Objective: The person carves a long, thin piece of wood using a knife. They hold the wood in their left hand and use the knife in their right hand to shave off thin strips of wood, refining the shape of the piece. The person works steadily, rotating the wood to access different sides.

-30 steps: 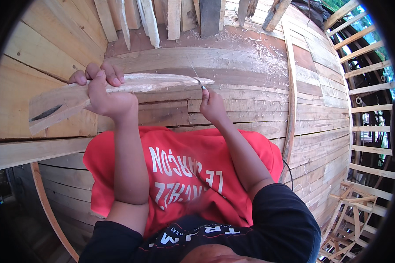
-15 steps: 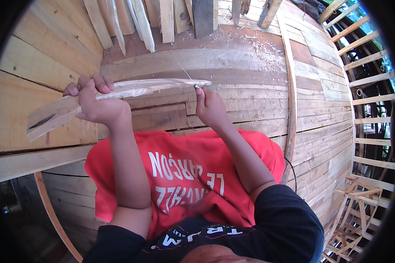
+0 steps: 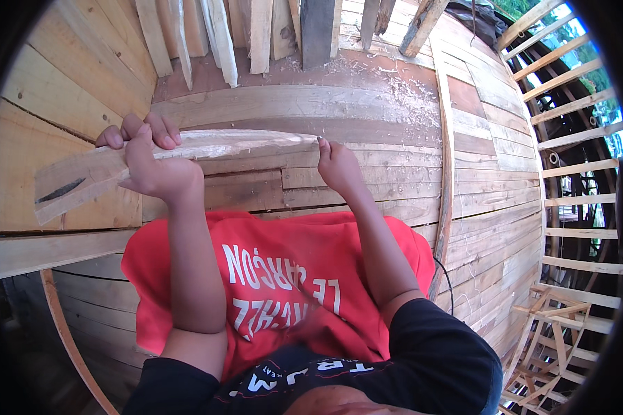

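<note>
My left hand is wrapped around a long piece of wood, its thumb and fingers over the broader part. The wood is squared at its left end, with a dark crack there, and pale and freshly cut where it narrows to the right. Closed in a fist at the thin right tip, my right hand grips a knife. Only a small dark bit of the knife shows above the thumb; its blade cannot be made out now. A red cloth with white lettering covers my lap below both hands.
Wood shavings lie scattered over the plank floor. Several boards and sticks stand along the far side. A plank wall rises at the left; a slatted railing and a wooden frame are at the right.
My right hand has shifted slightly right to the wood's tip. The thin blade that stuck out up and left is no longer visible. My left hand keeps its hold.
</note>
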A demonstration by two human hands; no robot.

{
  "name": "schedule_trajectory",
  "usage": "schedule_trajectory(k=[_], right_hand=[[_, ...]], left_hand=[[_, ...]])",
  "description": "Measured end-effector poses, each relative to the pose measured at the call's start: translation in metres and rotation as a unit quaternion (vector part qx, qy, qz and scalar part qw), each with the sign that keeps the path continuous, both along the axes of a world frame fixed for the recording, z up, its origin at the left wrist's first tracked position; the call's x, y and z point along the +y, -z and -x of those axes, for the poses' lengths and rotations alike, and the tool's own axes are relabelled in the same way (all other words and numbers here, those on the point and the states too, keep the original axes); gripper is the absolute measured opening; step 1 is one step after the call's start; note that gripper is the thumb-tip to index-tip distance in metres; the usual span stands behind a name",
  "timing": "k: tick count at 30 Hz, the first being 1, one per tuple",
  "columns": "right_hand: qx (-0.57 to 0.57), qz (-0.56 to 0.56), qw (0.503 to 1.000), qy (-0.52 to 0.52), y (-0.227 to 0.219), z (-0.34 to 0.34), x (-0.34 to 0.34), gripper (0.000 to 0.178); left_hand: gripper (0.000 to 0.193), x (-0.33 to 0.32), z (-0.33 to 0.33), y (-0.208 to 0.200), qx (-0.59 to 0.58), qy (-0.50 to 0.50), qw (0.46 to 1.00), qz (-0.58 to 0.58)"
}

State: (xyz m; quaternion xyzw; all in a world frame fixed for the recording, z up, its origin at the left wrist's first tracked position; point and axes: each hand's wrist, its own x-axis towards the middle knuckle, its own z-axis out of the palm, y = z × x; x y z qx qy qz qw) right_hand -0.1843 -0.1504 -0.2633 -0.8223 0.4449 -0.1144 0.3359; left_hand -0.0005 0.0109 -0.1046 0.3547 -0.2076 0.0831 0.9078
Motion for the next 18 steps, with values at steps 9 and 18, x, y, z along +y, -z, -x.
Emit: schedule_trajectory(k=[9,18], right_hand=[[0.079,0.003,0.997,-0.01,0.007,-0.006,0.001,0.052],[0.077,-0.017,0.997,-0.013,0.033,-0.001,-0.012,0.05]], left_hand=[[0.027,0.001,0.001,0.002,0.021,-0.008,1.0,-0.016],[0.029,-0.002,0.0,0.004,0.042,0.008,0.999,-0.002]])
